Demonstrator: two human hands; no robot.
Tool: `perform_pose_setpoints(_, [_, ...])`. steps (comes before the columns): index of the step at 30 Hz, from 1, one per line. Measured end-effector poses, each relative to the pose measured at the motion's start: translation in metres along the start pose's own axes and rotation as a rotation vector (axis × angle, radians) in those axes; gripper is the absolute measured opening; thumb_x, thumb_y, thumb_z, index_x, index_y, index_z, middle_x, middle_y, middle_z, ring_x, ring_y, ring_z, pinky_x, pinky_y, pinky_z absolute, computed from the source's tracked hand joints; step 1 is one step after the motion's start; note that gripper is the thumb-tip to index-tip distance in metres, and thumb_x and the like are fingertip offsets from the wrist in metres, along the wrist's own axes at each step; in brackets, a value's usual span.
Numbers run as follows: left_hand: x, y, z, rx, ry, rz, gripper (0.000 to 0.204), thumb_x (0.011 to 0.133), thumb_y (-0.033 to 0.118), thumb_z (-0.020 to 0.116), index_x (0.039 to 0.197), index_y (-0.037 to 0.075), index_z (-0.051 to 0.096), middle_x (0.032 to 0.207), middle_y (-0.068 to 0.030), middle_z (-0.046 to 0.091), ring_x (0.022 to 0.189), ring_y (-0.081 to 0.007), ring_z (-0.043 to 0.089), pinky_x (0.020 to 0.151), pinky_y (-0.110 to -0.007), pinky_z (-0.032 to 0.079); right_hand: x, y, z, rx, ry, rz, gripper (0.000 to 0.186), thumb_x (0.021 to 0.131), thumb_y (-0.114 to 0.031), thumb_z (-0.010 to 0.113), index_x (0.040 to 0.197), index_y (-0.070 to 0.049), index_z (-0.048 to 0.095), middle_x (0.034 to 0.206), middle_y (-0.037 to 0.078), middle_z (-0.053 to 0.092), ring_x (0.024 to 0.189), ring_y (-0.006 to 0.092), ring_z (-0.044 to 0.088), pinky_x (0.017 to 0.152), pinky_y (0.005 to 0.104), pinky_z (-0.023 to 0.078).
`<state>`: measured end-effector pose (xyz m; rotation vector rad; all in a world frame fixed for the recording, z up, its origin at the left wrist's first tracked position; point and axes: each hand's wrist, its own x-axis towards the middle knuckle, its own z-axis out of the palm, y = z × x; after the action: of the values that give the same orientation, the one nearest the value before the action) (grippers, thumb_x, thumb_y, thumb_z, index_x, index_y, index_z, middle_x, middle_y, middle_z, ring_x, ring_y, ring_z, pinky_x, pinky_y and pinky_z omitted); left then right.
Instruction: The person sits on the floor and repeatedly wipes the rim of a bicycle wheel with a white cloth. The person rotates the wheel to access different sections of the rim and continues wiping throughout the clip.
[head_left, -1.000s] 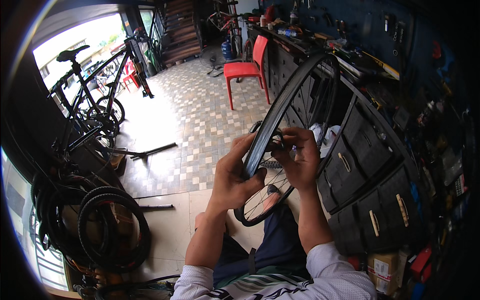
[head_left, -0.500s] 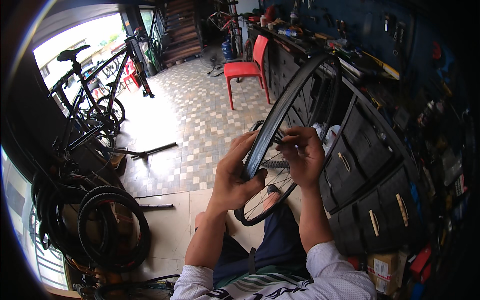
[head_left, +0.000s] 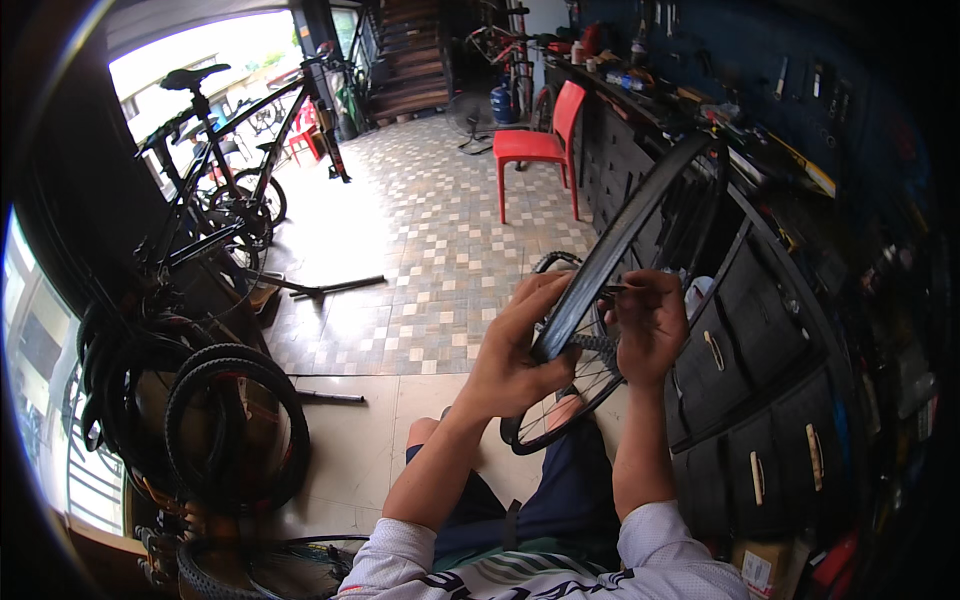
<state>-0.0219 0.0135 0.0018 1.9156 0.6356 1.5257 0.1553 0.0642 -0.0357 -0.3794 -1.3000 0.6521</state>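
A bicycle wheel without a tyre (head_left: pixel 640 222) stands tilted in front of me, its dark rim facing up with a grey-blue strip along the channel. My left hand (head_left: pixel 520 350) is closed round the near part of this rim, thumb on one side and fingers on the other. On the inner side of the rim, by the spokes, my right hand (head_left: pixel 648 330) is raised with its fingers pinched together. Something small and dark shows at those fingertips, too small to name. The wheel's lower part hangs over my legs.
A red chair (head_left: pixel 535 146) stands ahead, beside a long cluttered workbench (head_left: pixel 650 95). Black drawers (head_left: pixel 740 350) line my right. A bicycle frame (head_left: pixel 225 130) is held up at the left, above a stand leg (head_left: pixel 330 287). Several tyres (head_left: pixel 240 430) are piled near left.
The whole scene has shifted right in the picture as my head turned. My left hand keeps its hold on the rim; my right fingers stay pinched beside it, slightly reposed.
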Motion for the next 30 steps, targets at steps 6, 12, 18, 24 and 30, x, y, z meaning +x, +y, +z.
perform_pose_setpoints(6, [-0.003, -0.003, 0.002, -0.152, 0.025, -0.094, 0.076, 0.071, -0.001, 0.065, 0.145, -0.005, 0.048, 0.134, -0.0197, 0.057, 0.131, -0.0306, 0.053, 0.114, -0.038, 0.035, 0.002, 0.005, -0.004, -0.077, -0.055, 0.033, 0.024, 0.101, -0.023, 0.068, 0.109, -0.001, 0.069, 0.091, 0.004, 0.070, 0.074, 0.0087, 0.063, 0.066, 0.0231, 0.047])
perform_pose_setpoints(12, [-0.005, -0.003, -0.004, -0.089, 0.012, 0.007, 0.073, 0.075, -0.010, 0.062, 0.147, -0.006, 0.048, 0.133, -0.0153, 0.056, 0.122, -0.0204, 0.052, 0.100, -0.030, 0.042, -0.004, 0.006, 0.007, -0.118, -0.074, -0.057, 0.049, 0.087, -0.013, 0.083, 0.129, -0.004, 0.060, 0.096, 0.002, 0.068, 0.082, 0.0097, 0.063, 0.077, 0.0244, 0.049])
perform_pose_setpoints(18, [-0.001, 0.004, -0.001, -0.042, 0.022, 0.076, 0.076, 0.073, -0.012, 0.060, 0.147, -0.005, 0.048, 0.136, -0.0169, 0.054, 0.124, -0.0222, 0.051, 0.102, -0.030, 0.040, 0.002, 0.008, 0.007, -0.016, 0.104, 0.172, 0.040, 0.091, -0.015, 0.079, 0.125, -0.004, 0.061, 0.086, 0.002, 0.067, 0.068, 0.0084, 0.062, 0.064, 0.0215, 0.048])
perform_pose_setpoints(24, [-0.011, 0.003, -0.003, -0.148, 0.005, -0.099, 0.077, 0.073, -0.009, 0.060, 0.149, -0.005, 0.047, 0.137, -0.0164, 0.053, 0.120, -0.0214, 0.052, 0.102, -0.030, 0.040, -0.002, 0.001, 0.010, -0.285, -0.101, -0.198, 0.045, 0.089, -0.011, 0.080, 0.128, -0.003, 0.060, 0.087, 0.001, 0.066, 0.071, 0.0087, 0.062, 0.068, 0.0218, 0.048])
perform_pose_setpoints(30, [-0.005, -0.003, 0.002, -0.035, 0.006, 0.089, 0.076, 0.073, -0.008, 0.060, 0.148, -0.005, 0.047, 0.135, -0.0155, 0.055, 0.119, -0.0225, 0.053, 0.104, -0.032, 0.039, -0.001, -0.003, 0.011, 0.033, 0.077, 0.065, 0.018, 0.100, -0.015, 0.068, 0.111, -0.003, 0.061, 0.085, 0.002, 0.066, 0.069, 0.0068, 0.061, 0.061, 0.0200, 0.046])
